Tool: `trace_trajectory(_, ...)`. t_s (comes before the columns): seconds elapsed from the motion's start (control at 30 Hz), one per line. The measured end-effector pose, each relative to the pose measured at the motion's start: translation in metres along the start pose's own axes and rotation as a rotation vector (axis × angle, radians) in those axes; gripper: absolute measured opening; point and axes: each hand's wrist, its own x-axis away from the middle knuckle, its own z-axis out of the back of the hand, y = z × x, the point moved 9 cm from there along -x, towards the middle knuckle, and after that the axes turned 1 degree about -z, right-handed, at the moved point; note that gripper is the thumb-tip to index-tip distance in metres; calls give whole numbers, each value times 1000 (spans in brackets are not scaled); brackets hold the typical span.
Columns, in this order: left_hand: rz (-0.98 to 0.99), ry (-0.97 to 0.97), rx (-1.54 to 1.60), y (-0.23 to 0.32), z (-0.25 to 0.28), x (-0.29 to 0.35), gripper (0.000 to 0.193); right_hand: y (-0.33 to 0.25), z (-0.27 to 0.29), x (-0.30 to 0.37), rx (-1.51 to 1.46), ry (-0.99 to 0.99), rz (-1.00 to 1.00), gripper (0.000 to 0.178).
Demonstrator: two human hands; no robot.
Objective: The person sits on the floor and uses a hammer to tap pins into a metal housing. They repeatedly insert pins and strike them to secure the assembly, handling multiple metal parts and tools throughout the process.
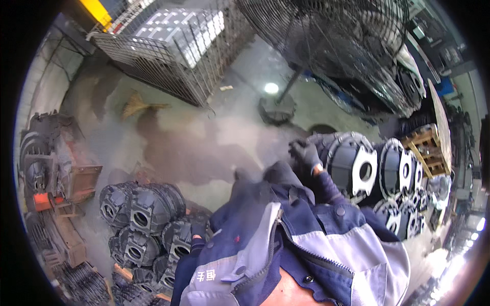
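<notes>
My right hand point(306, 154), in a dark glove, reaches out to the right, its fingers loosely apart. It is beside the near end of a row of black cast housings point(352, 163), which have pale machined flange faces and round openings. Whether the fingertips touch the housing is hard to see. My left hand point(198, 230), also dark-gloved, hangs low beside a stack of similar black housings point(148, 211) on the left. Its fingers blend into the dark parts and cannot be made out.
A wire cage point(168, 66) holding pale blocks stands ahead. A large floor fan on a round base point(277, 109) is at the far right. A broom head point(133, 104) lies on the floor. Rusty metal fixtures point(79, 173) line the left; a wooden pallet point(429, 150) is at right.
</notes>
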Motion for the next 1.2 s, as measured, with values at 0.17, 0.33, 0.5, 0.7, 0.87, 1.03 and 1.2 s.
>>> trace_trajectory(0.17, 172, 15, -110, -39, 73, -39, 18, -11, -39, 1, 151, -76, 37, 28)
trace_trajectory(0.33, 338, 56, 433, -55, 83, -67, 17, -38, -44, -20, 119, -35, 6, 41)
trace_trajectory(0.5, 400, 78, 480, -59, 37, -97, 14, -90, -63, -51, 106, -95, 151, 41)
trace_trajectory(0.7, 88, -99, 79, -15, 12, -106, 16, -105, -70, -79, 219, -158, 190, 42)
trace_trajectory(0.87, 190, -47, 107, -11, 42, -89, 20, -67, -66, -96, 190, -190, 76, 41)
trace_trajectory(1.03, 285, -96, 46, -8, 58, -79, 21, -51, -76, -113, 225, -273, 65, 25)
trace_trajectory(1.2, 369, -145, -16, -3, 27, -66, 22, -63, -81, -125, 258, -223, -37, 38)
